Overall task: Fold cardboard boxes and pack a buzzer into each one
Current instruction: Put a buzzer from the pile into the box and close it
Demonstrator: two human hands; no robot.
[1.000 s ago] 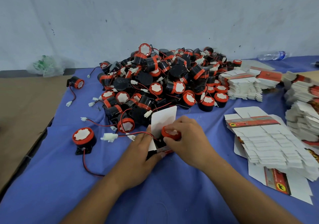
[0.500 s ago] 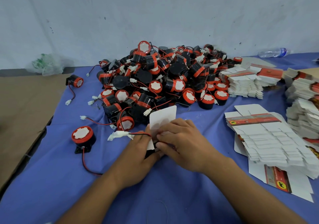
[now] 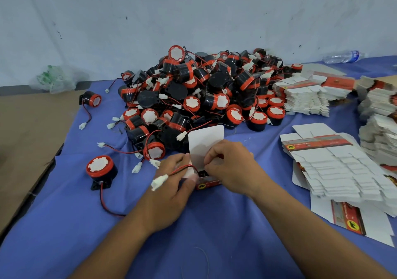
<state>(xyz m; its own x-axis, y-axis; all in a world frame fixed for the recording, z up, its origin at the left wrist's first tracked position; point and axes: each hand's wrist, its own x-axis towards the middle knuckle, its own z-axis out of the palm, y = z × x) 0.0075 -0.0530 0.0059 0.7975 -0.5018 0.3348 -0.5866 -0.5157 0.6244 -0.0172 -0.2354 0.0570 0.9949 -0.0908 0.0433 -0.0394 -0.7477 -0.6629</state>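
One box (image 3: 206, 143), red-printed with its white flap upright, sits on the bench (image 3: 214, 225) in a two-handed grip: left hand (image 3: 171, 186) clasps its side, right hand (image 3: 233, 169) pinches its mouth. One wire (image 3: 182, 169) trails leftward. Two stray buzzers (image 3: 101, 169) lie further left.

The cloth-draped worktop (image 3: 214, 225) is plain blue, the heaped round plastic buzzers (image 3: 199, 93) are black with red rims and white faces, their thin wires (image 3: 103, 201) red and black with white plugs, and the flat cardboard box blanks (image 3: 335, 162) white with red bands and yellow-and-black emblems.
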